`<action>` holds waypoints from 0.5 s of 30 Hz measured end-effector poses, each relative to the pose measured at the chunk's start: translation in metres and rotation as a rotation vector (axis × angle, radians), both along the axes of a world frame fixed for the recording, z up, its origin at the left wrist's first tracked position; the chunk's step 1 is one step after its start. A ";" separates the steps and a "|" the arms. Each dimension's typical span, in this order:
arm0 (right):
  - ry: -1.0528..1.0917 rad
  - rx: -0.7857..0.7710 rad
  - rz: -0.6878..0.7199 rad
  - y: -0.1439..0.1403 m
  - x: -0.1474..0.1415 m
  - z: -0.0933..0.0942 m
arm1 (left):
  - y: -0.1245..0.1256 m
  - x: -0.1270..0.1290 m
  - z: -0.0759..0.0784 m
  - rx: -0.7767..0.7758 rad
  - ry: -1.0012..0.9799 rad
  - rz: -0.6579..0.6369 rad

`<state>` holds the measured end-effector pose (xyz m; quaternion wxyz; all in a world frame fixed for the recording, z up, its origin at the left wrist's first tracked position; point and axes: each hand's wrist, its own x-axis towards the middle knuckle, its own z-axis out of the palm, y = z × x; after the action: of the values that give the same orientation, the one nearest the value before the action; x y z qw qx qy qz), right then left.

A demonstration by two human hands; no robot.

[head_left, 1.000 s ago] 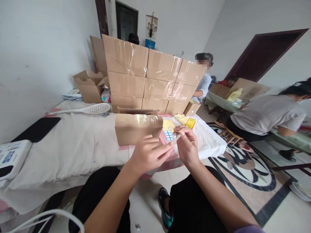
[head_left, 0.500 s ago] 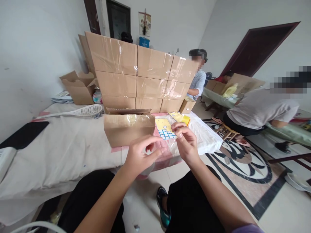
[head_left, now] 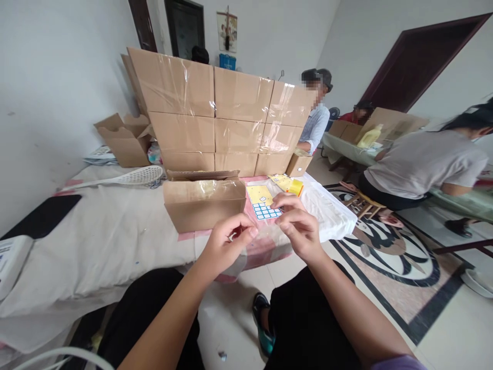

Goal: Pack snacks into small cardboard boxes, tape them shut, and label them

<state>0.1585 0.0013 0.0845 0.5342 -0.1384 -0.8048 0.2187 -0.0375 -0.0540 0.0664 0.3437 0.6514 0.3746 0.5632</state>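
Note:
My left hand (head_left: 227, 245) and my right hand (head_left: 299, 226) are raised close together over the bed's front edge. Both pinch a small clear plastic bag (head_left: 266, 235), a thin and hard-to-see film stretched between the fingertips. Just behind my right fingers lies a yellow sticker sheet (head_left: 261, 201) with rows of blue squares. To the left of it stands a small open cardboard box (head_left: 204, 204). A yellow tape roll (head_left: 295, 187) lies a little farther back on a stack of white plastic bags (head_left: 331, 213).
Sealed cartons (head_left: 223, 115) are stacked like a wall at the back of the white-covered bed (head_left: 108, 241). On the left are an open box (head_left: 125, 140), a white swatter (head_left: 133, 177) and a black item (head_left: 42, 216). A person in grey (head_left: 423, 164) sits at right; another person (head_left: 316, 121) sits behind the cartons.
My hands have dropped slightly and drawn closer together, still pinching the clear bag. The view has shifted a little to the left.

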 end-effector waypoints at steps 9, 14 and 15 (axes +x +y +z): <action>-0.040 0.265 -0.037 -0.006 0.006 0.004 | 0.016 -0.001 -0.020 -0.136 -0.321 -0.156; -0.103 0.278 0.019 -0.013 0.005 0.009 | 0.023 -0.011 -0.022 -0.153 -0.416 -0.152; -0.128 0.280 0.037 -0.014 0.004 0.010 | 0.023 -0.012 -0.021 -0.161 -0.424 -0.140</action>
<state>0.1630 -0.0129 0.0945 0.4918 -0.0612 -0.8622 0.1047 -0.0491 -0.0313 0.0454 0.5038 0.5136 0.2916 0.6304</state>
